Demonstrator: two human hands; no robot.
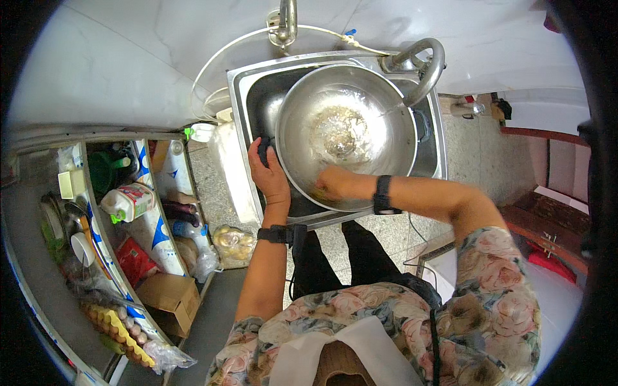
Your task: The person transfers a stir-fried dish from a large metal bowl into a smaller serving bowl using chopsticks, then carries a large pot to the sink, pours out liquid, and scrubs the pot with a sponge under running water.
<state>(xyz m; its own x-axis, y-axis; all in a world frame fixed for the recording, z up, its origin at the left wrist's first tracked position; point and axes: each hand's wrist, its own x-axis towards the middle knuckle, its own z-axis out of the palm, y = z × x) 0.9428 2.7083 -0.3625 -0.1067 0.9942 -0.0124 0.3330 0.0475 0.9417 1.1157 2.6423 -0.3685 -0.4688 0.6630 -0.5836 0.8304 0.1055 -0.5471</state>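
A large round metal wok (303,120) rests over the steel sink (263,103), with shallow water and light-coloured bits in its bottom. My left hand (268,176) grips the wok's black side handle (264,150), thumb on one side and fingers on the other. Inside the wok, low on the near wall, is my right hand (338,182), its fingers curled and blurred. A yellowish patch shows under these fingers; whether it is a held thing or a reflection is unclear. The curved metal faucet (432,60) reaches over the wok's right rim, and a thin stream appears to run from it.
A second tap (285,31) and a white hose (227,47) are at the wall behind. On the left, a shelf unit (161,231) holds a jug (129,201), a cardboard box (169,301) and a yellow egg tray (116,333). A plastic bag (234,243) lies on the floor.
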